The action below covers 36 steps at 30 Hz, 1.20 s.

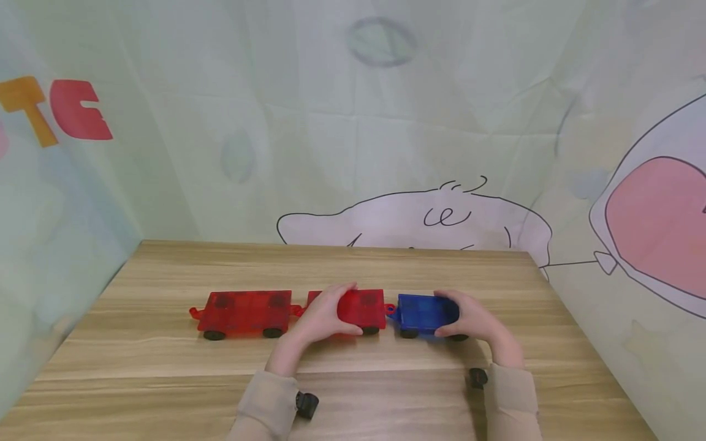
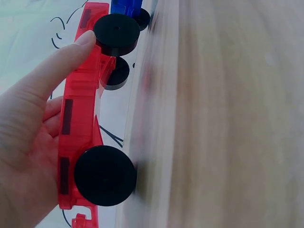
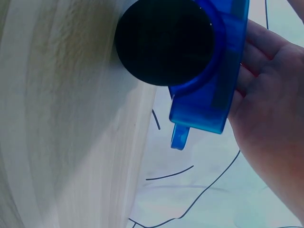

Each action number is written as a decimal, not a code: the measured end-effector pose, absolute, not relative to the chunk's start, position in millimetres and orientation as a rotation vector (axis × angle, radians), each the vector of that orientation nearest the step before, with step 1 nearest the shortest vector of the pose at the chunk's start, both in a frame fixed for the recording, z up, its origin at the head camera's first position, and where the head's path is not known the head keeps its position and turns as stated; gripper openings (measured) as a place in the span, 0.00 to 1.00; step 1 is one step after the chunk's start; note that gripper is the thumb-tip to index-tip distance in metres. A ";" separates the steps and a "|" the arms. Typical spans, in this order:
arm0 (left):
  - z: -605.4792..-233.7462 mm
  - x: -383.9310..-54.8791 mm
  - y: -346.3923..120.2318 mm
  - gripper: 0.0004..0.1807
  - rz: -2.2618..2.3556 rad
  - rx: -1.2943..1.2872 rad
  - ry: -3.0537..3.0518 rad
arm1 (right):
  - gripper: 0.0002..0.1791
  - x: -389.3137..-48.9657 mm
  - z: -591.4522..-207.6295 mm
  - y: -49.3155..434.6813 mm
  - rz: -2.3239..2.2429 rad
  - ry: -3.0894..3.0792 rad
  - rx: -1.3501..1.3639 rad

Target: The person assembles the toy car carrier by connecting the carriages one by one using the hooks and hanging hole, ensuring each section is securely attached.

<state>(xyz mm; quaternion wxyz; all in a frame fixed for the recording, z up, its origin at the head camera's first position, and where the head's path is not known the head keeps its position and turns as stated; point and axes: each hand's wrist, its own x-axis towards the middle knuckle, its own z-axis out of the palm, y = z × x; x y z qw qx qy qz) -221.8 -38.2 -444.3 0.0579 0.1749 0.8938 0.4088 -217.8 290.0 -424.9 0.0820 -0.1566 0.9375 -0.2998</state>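
Observation:
Three flat toy train cars with black wheels stand in a row on the table. My left hand (image 1: 322, 318) grips the middle red car (image 1: 364, 306), thumb on its near side and fingers over the far side. In the left wrist view the thumb presses the red car's side (image 2: 78, 109) above a wheel (image 2: 105, 175). My right hand (image 1: 470, 315) holds the blue car (image 1: 421, 312) by its right end, thumb near and fingers far. The blue car's left coupling (image 1: 391, 310) meets the red car's hook; whether they are linked, I cannot tell.
Another red car (image 1: 248, 311) stands at the left, its right end meeting the middle car's coupling. A red hook (image 1: 195, 313) sticks out on its left. The wooden table (image 1: 386, 392) ends at a printed curtain (image 1: 353, 141) behind. Black wrist cameras (image 1: 306, 405) sit by both sleeves.

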 end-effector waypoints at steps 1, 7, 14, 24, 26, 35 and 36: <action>-444.3 -221.8 -38.3 0.50 1.237 0.528 2.711 | 0.48 -217.7 -424.8 289.7 -0.899 2.799 -0.468; -443.9 -221.6 -39.0 0.50 1.235 0.516 2.709 | 0.47 -217.5 -425.1 287.9 -0.899 2.792 -0.465; -443.7 -222.0 -39.0 0.50 1.227 0.505 2.711 | 0.48 -217.4 -424.3 287.3 -0.894 2.790 -0.468; -442.7 -222.2 -40.2 0.50 1.195 0.530 2.723 | 0.48 -216.5 -422.8 286.1 -0.886 2.804 -0.510; -442.8 -222.2 -40.4 0.50 1.192 0.535 2.725 | 0.48 -216.3 -422.5 285.8 -0.887 2.803 -0.509; -443.6 -222.5 -41.3 0.50 1.177 0.563 2.728 | 0.47 -216.2 -422.8 285.4 -0.880 2.804 -0.516; -443.8 -222.7 -41.4 0.50 1.170 0.566 2.731 | 0.47 -216.2 -423.0 285.3 -0.881 2.804 -0.510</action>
